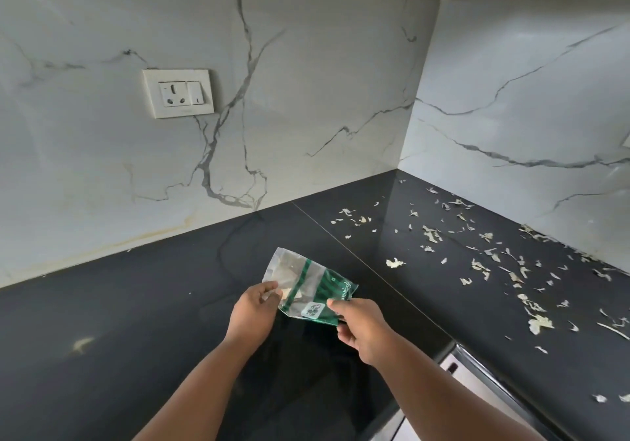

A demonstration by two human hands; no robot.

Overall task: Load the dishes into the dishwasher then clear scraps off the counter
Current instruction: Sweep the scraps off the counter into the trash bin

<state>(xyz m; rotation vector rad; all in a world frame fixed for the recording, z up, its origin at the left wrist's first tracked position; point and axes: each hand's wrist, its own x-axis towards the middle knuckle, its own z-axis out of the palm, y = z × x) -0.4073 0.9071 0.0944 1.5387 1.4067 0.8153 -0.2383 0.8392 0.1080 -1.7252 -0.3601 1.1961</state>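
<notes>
Item, far left: socket plate (178,93) on the marble wall, above the black counter (102,321), bare here save one pale smear. Item, centre: left hand (252,314), thumb and fingers pressed together on the clear, open end of a small plastic bag (308,290), held just above the counter. Bag part transparent, part green print with a white label; long axis runs from upper left to lower right, mouth end pointing up and away toward the wall, printed end toward the person's right. Something pale shows inside; what it is cannot be told. Item, beside it: right hand (361,330), pinching the green lower corner, so the bag is stretched between both hands. Item, right: scraps (484,263), dry pale flakes strewn across the counter along the right wall, well apart from the bag and lying entirely to its right. The right hand is the nearer to them; judged, the bag must travel rightward with its mouth turned toward the flakes. Lower right edge: a metallic appliance front (477,379), partly seen.
</notes>
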